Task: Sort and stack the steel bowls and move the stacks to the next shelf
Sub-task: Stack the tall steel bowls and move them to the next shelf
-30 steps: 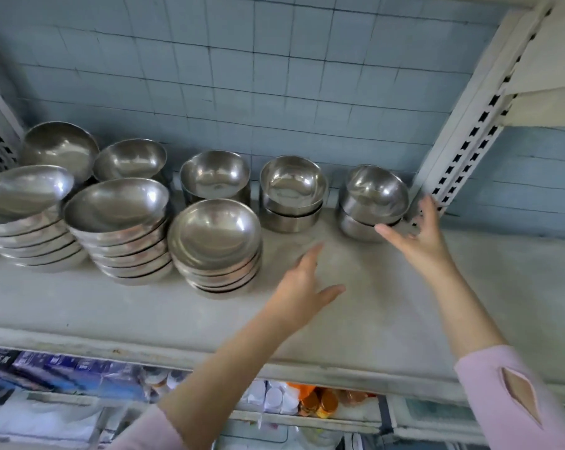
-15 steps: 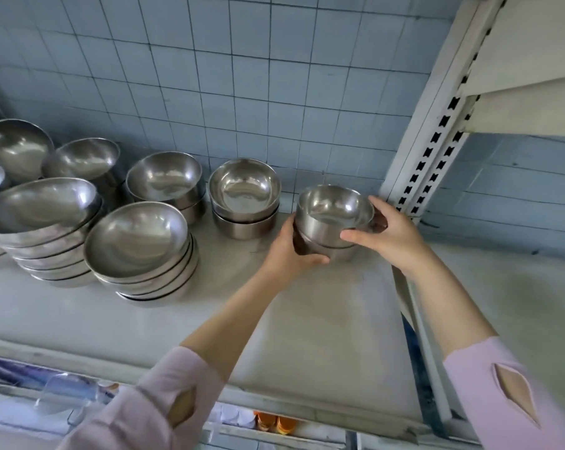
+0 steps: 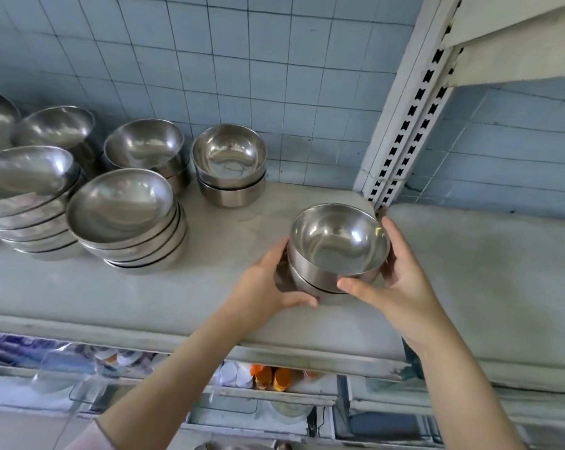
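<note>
A stack of two steel bowls [image 3: 337, 246], small and deep with one nested in the other, is held between both hands at the right end of the shelf [image 3: 209, 287], just left of the slotted upright [image 3: 404, 118]. The left hand [image 3: 264, 287] grips the lower bowl from the left, with its thumb under the near side and its fingers round the far side. The right hand [image 3: 404, 287] grips the upper bowl from the right, thumb on the near wall and fingers curled behind the rim. I cannot tell whether the stack's base touches the shelf.

The shelf is a pale grey, worn, smudged surface with a thick front lip. Farther back, near the wall, stands a second pair of deep bowls [image 3: 229, 164], and left of it a taller deep stack [image 3: 148, 147]. In front of those sits a stack of wide shallow bowls [image 3: 125, 219]. Another shallow stack [image 3: 28, 190] is at the left edge, and more bowls [image 3: 57, 128] stand behind it.

Right of the upright lies the next shelf [image 3: 485, 271], the same grey and at the same level. An upper shelf [image 3: 518, 43] juts out above it. Behind everything is a wall of small pale-blue tiles [image 3: 242, 60] with dark grout lines. Below the front lip, a lower shelf holds orange-capped containers [image 3: 271, 378] and clear plastic packets [image 3: 31, 352].
</note>
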